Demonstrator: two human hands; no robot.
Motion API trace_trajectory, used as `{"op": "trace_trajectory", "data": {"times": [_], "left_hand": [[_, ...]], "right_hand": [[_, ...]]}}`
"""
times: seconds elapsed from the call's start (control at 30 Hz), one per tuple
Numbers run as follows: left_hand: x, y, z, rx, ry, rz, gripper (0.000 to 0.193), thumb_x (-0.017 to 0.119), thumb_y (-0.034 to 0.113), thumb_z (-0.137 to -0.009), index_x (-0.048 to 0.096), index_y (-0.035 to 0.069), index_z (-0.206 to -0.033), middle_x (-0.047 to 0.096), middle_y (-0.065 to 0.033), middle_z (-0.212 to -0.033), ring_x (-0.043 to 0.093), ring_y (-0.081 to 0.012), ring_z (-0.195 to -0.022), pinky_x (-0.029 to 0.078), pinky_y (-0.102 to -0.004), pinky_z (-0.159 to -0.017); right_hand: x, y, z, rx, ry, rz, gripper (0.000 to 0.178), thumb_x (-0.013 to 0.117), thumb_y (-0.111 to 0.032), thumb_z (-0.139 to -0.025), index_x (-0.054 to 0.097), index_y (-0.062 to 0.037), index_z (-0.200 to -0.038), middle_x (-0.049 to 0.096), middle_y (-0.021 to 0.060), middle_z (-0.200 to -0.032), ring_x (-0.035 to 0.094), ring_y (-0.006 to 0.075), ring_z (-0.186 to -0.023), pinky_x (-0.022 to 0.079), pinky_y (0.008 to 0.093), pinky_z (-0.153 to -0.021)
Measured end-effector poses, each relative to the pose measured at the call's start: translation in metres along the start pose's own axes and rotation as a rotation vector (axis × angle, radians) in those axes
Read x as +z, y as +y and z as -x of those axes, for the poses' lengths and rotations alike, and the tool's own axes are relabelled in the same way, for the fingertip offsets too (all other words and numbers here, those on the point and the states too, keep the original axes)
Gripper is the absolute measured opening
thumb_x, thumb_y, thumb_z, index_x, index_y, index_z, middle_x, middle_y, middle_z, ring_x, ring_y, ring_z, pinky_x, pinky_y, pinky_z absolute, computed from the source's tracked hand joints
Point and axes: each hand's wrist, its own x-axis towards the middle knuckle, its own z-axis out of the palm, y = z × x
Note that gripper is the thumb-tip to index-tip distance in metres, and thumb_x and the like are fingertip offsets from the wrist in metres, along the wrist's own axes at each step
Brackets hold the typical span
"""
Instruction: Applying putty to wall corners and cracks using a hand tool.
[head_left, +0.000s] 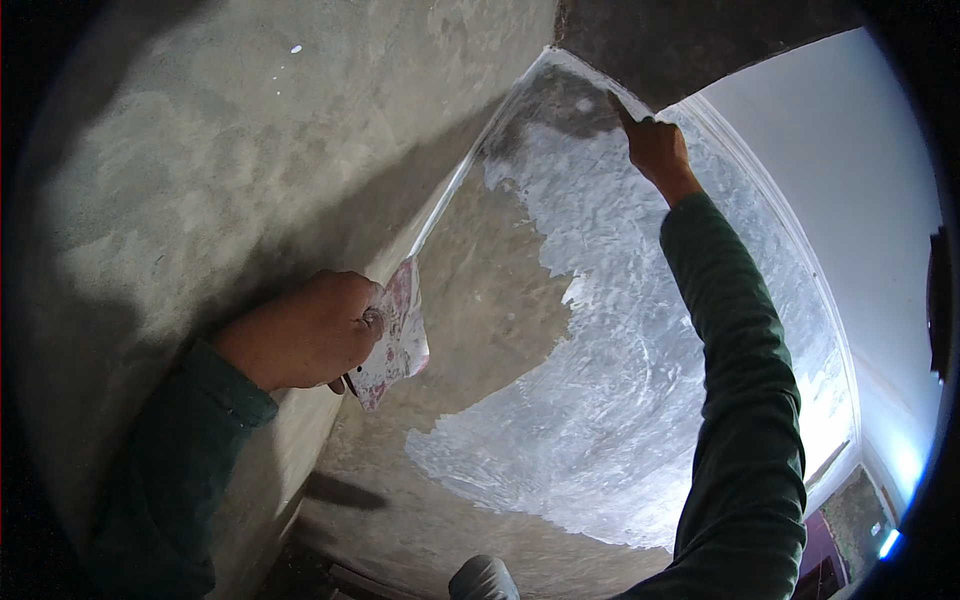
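My left hand [312, 330] is closed on a flat scraper [396, 340] smeared with white and reddish putty. It is beside the inside corner where two walls meet; a small dark part shows under the fingers. My right hand [660, 155] reaches high up, its index finger stretched out against the top edge of the wall, the other fingers looking curled. A white line of putty [455, 190] runs up the corner to the top. The wall in front carries a patchy white putty coat [630, 400] on bare grey-brown plaster [490, 320].
The left wall [230, 150] is grey plaster with a few white specks. Overhead there is a dark surface [690, 40] and, to the right, a pale smooth one [840, 150]. A bright lamp [889, 543] glows at the lower right. A rounded grey thing [484, 580] shows at the bottom edge.
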Motion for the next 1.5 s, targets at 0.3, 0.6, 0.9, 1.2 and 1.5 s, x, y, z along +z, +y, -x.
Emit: {"op": "trace_trajectory", "data": {"times": [0.3, 0.6, 0.9, 1.2, 1.5], "left_hand": [[0.006, -0.013, -0.008, -0.037, -0.006, 0.1, 0.026, 0.054, 0.016, -0.092, 0.057, -0.01, -0.093, 0.063, -0.0279, -0.082, 0.066, -0.0324, -0.067, 0.053, -0.0433, -0.066], [-0.003, 0.012, -0.005, -0.019, -0.111, 0.196, 0.027, 0.05, 0.017, -0.098, 0.059, -0.008, -0.099, 0.066, -0.0156, -0.074, 0.066, -0.0192, -0.064, 0.052, -0.0367, -0.057], [0.002, -0.004, -0.009, 0.115, -0.001, 0.004, 0.026, 0.057, 0.021, -0.097, 0.063, -0.002, -0.107, 0.066, -0.0153, -0.079, 0.062, -0.0196, -0.071, 0.049, -0.0344, -0.068], [0.005, -0.007, -0.002, 0.169, 0.111, -0.061, 0.025, 0.064, 0.019, -0.095, 0.063, -0.002, -0.109, 0.067, -0.017, -0.089, 0.061, -0.0207, -0.079, 0.049, -0.0347, -0.074], [-0.006, 0.027, -0.007, -0.06, -0.043, -0.053, 0.028, 0.058, 0.021, -0.093, 0.063, -0.001, -0.109, 0.066, -0.0219, -0.096, 0.064, -0.0279, -0.086, 0.047, -0.0375, -0.082]], "right_hand": [[0.028, -0.004, -0.014, 0.188, -0.132, -0.033, 0.073, 0.051, -0.009, -0.086, 0.025, -0.0182, -0.154, 0.067, 0.0056, -0.069, 0.067, 0.0232, -0.06, 0.051, 0.0394, -0.052], [0.005, 0.051, 0.078, 0.551, -0.104, -0.558, 0.061, 0.051, -0.014, -0.084, 0.041, -0.0071, -0.145, 0.07, 0.0211, -0.09, 0.07, 0.0363, -0.082, 0.054, 0.0474, -0.071], [0.045, 0.04, 0.039, 0.496, 0.203, -1.822, 0.047, 0.052, -0.021, -0.086, 0.051, 0.0012, -0.127, 0.058, 0.0074, -0.074, 0.051, 0.0153, -0.054, 0.041, 0.0308, -0.048], [0.037, 0.023, 0.015, 0.631, 0.092, -2.025, 0.036, 0.049, -0.018, -0.083, 0.056, -0.0008, -0.114, 0.052, 0.004, -0.068, 0.046, 0.0145, -0.052, 0.038, 0.0315, -0.046], [0.01, 0.029, 0.057, 0.67, -0.053, -2.064, 0.061, 0.049, -0.011, -0.083, 0.039, -0.0086, -0.144, 0.051, 0.0044, -0.07, 0.042, 0.0113, -0.048, 0.031, 0.0258, -0.041]]}}
